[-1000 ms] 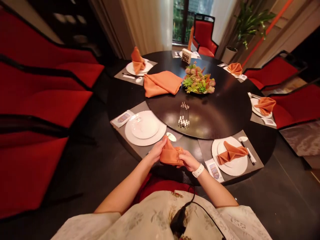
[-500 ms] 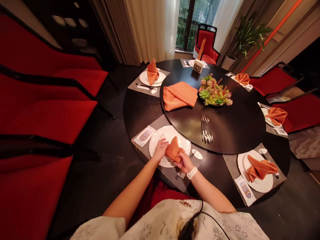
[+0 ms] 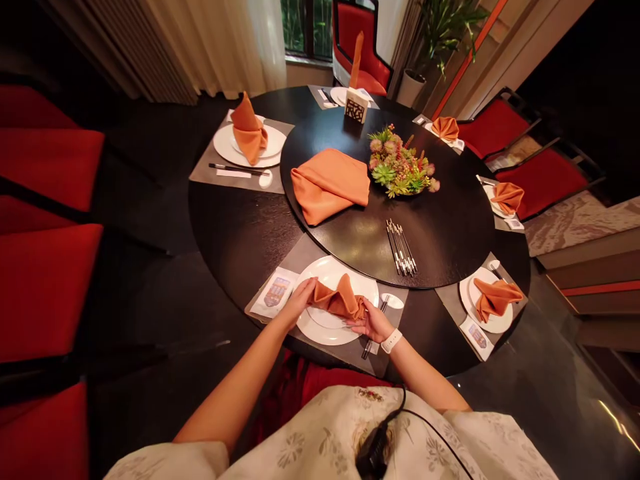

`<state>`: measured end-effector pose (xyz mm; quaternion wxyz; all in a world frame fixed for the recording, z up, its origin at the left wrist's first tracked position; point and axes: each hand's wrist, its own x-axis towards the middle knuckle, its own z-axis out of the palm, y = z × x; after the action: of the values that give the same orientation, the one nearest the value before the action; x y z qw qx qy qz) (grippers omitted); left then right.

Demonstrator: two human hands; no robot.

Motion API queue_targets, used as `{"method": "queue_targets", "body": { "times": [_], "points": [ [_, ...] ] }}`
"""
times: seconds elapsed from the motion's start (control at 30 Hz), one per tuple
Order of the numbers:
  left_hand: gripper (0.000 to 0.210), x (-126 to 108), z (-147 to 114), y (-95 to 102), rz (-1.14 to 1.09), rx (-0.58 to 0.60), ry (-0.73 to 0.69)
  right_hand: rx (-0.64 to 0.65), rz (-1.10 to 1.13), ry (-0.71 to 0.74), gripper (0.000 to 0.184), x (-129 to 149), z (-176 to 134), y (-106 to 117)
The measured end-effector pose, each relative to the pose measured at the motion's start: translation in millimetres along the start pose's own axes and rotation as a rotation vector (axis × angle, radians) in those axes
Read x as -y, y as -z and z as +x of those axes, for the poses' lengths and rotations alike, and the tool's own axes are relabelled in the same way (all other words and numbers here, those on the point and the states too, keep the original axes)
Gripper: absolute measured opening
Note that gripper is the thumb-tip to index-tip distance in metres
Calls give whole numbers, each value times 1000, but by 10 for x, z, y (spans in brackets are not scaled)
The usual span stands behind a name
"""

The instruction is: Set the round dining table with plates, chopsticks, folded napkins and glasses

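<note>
An orange cloth napkin (image 3: 340, 299), folded with a raised peak in its middle, lies over the white plates (image 3: 324, 333) at the near place setting. My left hand (image 3: 301, 297) pinches the napkin's left end. At its right end, my right hand (image 3: 369, 320) has its fingers closed on the folds, with the fingertips partly under the cloth. To the left of the plates is a white printed packet (image 3: 275, 292). Right of them, chopsticks (image 3: 376, 327) and a white spoon (image 3: 393, 301) rest on the grey placemat (image 3: 295, 257).
On the dark turntable (image 3: 345, 243) are a loosely folded orange napkin (image 3: 330, 185), a bundle of chopsticks (image 3: 401, 248), a flower arrangement (image 3: 401, 163) and a patterned holder (image 3: 356, 107). Other settings with folded napkins ring the table. Red chairs (image 3: 45, 287) stand at left.
The napkin has gone from bunched in my right hand to stretched sideways over the plates. My left hand has moved left and taken hold of its end. The view has shifted.
</note>
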<state>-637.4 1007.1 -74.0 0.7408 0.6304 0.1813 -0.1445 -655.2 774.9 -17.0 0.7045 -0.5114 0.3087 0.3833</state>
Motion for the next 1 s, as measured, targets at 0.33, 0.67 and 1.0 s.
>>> {"method": "queue_targets", "body": {
  "times": [0.33,0.67,1.0],
  "points": [
    [51,-13,57,165,96,-237,-2,14,48,69,36,-63,-3,-10],
    [39,37,194,207,343,-371,-62,-8,-6,108,24,-149,-24,87],
    [40,121,308,402,568,-437,-42,-457,-973,546,54,558,26,637]
  ]
}}
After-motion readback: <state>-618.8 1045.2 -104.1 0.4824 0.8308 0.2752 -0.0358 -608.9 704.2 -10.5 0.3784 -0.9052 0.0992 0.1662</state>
